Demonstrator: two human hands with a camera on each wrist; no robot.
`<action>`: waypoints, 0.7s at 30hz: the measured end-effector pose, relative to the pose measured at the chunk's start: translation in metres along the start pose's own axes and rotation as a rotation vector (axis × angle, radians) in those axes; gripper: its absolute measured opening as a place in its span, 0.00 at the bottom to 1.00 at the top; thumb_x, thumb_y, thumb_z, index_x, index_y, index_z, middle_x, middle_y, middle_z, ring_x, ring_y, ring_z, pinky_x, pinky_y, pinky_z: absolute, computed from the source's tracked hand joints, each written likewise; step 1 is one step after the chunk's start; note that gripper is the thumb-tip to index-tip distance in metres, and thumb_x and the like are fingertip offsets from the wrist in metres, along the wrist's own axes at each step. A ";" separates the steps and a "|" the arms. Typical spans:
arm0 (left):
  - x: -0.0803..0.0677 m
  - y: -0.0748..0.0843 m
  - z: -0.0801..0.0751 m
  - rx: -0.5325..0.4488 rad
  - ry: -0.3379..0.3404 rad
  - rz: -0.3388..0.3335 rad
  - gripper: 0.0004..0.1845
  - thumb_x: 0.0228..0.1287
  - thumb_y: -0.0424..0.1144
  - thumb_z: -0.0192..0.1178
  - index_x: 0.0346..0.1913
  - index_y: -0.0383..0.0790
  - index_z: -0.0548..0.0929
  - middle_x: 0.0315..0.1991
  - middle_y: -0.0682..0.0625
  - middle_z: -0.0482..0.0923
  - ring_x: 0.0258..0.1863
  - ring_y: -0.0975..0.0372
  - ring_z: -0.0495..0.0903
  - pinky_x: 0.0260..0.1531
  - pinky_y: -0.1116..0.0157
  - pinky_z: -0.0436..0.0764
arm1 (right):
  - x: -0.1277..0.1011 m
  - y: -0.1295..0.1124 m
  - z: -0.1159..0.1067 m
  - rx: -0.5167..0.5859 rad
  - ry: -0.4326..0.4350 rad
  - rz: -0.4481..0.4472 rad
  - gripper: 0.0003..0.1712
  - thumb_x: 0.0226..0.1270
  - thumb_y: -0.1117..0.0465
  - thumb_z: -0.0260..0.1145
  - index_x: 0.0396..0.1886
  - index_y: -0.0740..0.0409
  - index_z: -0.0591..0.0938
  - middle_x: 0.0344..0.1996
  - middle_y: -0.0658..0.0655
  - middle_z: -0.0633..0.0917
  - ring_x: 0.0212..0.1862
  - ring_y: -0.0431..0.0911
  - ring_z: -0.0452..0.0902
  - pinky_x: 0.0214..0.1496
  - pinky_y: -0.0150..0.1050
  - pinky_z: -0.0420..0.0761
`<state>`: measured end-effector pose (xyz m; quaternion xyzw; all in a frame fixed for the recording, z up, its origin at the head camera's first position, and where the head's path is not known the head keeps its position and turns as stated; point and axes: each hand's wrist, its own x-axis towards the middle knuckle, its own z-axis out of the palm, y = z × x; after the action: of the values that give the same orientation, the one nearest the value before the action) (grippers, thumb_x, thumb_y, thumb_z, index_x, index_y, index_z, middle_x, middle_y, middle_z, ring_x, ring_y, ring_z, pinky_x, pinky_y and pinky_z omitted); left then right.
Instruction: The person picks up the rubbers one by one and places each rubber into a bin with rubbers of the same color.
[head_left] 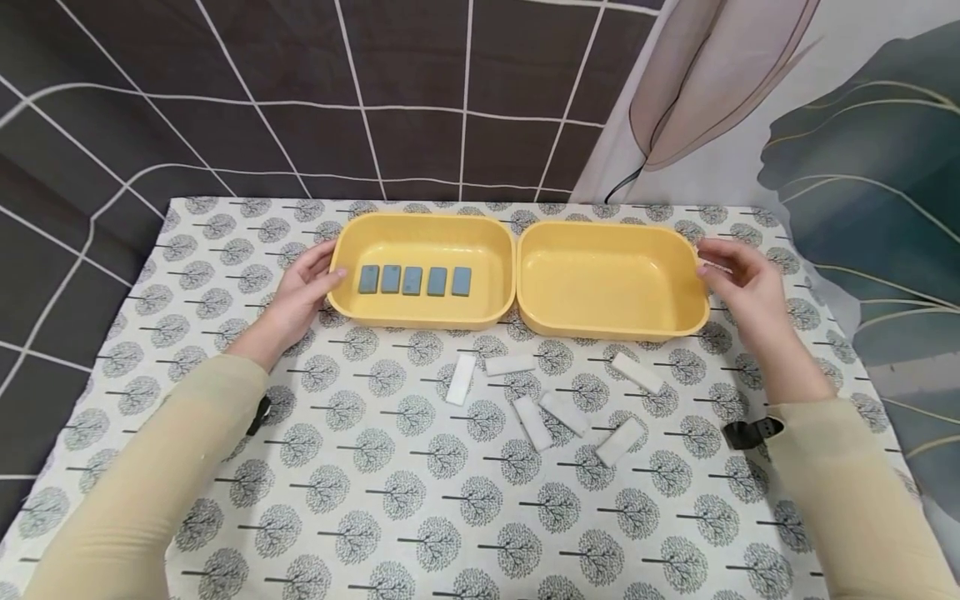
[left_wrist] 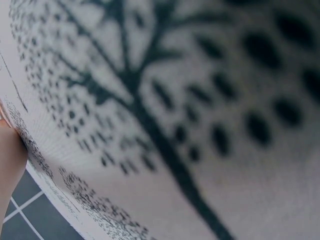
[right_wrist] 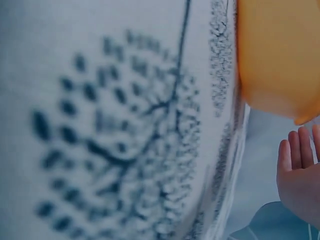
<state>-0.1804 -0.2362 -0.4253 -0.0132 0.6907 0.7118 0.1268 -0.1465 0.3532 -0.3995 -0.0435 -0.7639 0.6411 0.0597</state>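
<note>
Two yellow bins stand end to end on the cloth. Inside the left bin (head_left: 442, 314), several blue-grey rectangular blocks (head_left: 412, 281) lie in a row. My left hand (head_left: 303, 287) grips that bin's left end, thumb over the rim and fingers along the outside. At the far end of the right bin (head_left: 607, 332), whose inside is bare, is my right hand (head_left: 742, 275). Its thumb tip is right at the rim. In the right wrist view, its straight fingers (right_wrist: 296, 150) lie close to the bin's outer wall. The left wrist view mostly shows blurred cloth.
Several white flat bars (head_left: 532, 422) lie scattered at various angles on the tree-print tablecloth (head_left: 420, 508), in front of the bins. A dark gridded curtain (head_left: 412, 67) hangs behind the table. Dark wrist straps (head_left: 752, 433) show at both sleeves.
</note>
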 end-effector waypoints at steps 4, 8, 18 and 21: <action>0.000 0.001 0.001 0.002 0.001 -0.005 0.36 0.79 0.28 0.54 0.84 0.38 0.55 0.87 0.39 0.48 0.86 0.49 0.54 0.80 0.68 0.68 | -0.004 0.006 -0.003 0.113 -0.047 0.062 0.29 0.74 0.75 0.65 0.72 0.59 0.75 0.56 0.39 0.84 0.59 0.32 0.77 0.57 0.15 0.81; 0.000 0.001 0.001 0.003 -0.004 -0.008 0.37 0.78 0.29 0.55 0.84 0.39 0.55 0.87 0.39 0.48 0.86 0.49 0.54 0.80 0.68 0.68 | -0.007 0.010 -0.004 0.245 -0.129 0.118 0.37 0.75 0.77 0.61 0.80 0.59 0.65 0.61 0.41 0.78 0.62 0.33 0.74 0.60 0.18 0.82; 0.001 -0.001 0.000 0.007 -0.007 -0.017 0.37 0.79 0.30 0.56 0.85 0.40 0.54 0.87 0.40 0.48 0.86 0.49 0.54 0.79 0.68 0.68 | -0.012 0.019 0.006 0.510 -0.168 0.131 0.36 0.74 0.82 0.55 0.77 0.56 0.67 0.66 0.47 0.76 0.65 0.35 0.75 0.66 0.23 0.81; 0.000 0.000 0.001 0.005 -0.005 -0.015 0.37 0.79 0.30 0.55 0.85 0.40 0.55 0.87 0.39 0.49 0.86 0.49 0.54 0.80 0.68 0.68 | -0.015 0.022 0.007 0.565 -0.168 0.139 0.36 0.75 0.82 0.54 0.78 0.55 0.67 0.68 0.46 0.76 0.66 0.35 0.76 0.66 0.25 0.82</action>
<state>-0.1799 -0.2355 -0.4250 -0.0164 0.6919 0.7092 0.1341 -0.1331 0.3477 -0.4229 -0.0241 -0.5529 0.8320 -0.0379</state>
